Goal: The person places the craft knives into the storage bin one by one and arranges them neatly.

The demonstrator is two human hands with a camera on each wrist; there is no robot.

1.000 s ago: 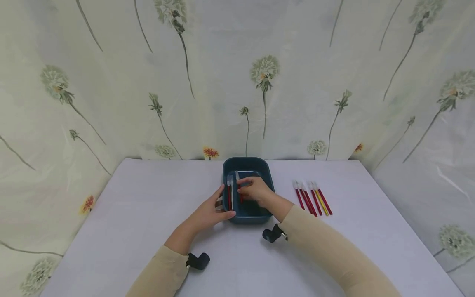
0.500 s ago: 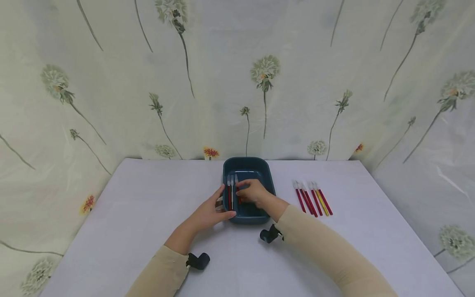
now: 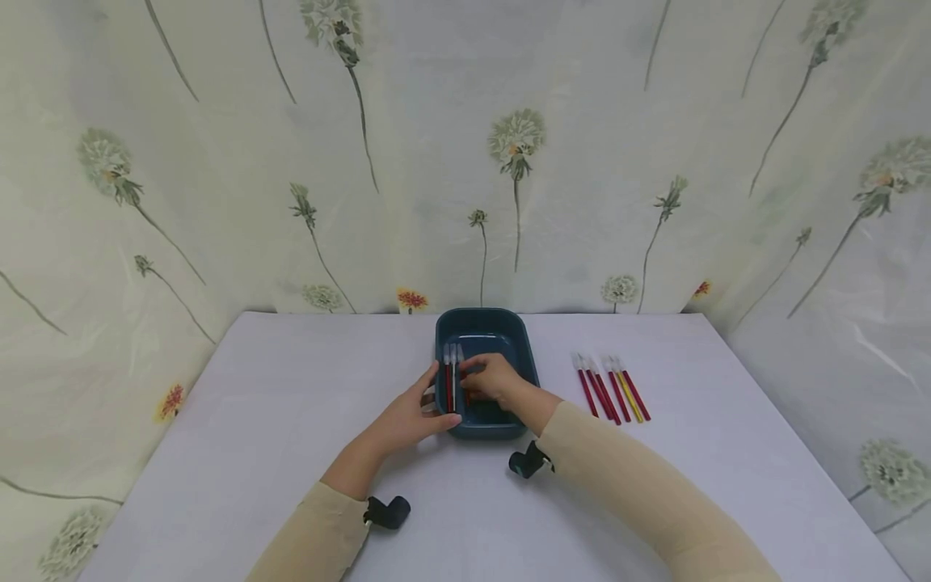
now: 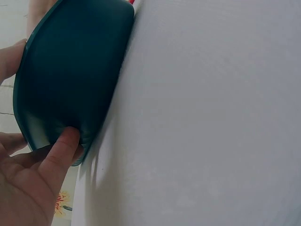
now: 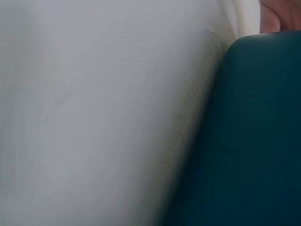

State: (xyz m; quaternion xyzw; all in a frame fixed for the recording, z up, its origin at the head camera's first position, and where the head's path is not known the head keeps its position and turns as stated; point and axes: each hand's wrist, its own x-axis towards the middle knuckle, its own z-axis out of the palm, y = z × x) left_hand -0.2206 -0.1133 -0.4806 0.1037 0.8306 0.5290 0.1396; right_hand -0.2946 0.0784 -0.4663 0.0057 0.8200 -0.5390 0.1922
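A dark teal tray [image 3: 502, 428] stands at the middle of the table, its outer wall filling much of both wrist views. My left hand [image 3: 407, 416] grips its near left corner, thumb at the front rim and fingers against the left side. Inside the tray, my right hand [image 3: 498, 380] pinches a slim red pen [image 3: 461, 353] with a clear cap, mostly hidden behind the fingers. Just left of it lie two more capped pens [image 3: 448, 380] side by side, along the tray's left wall. The right wrist view shows no pen.
Several capped pens [image 3: 600, 392], mostly red and one yellow, lie in a row on the white table [image 3: 327, 356] to the right of the tray. A flower-patterned curtain [image 3: 407, 162] rises behind the table and along its sides.
My right hand has drawn the red pen slightly left, nearer the two pens in the tray, and a little toward me. My left hand has stayed at the tray's corner.
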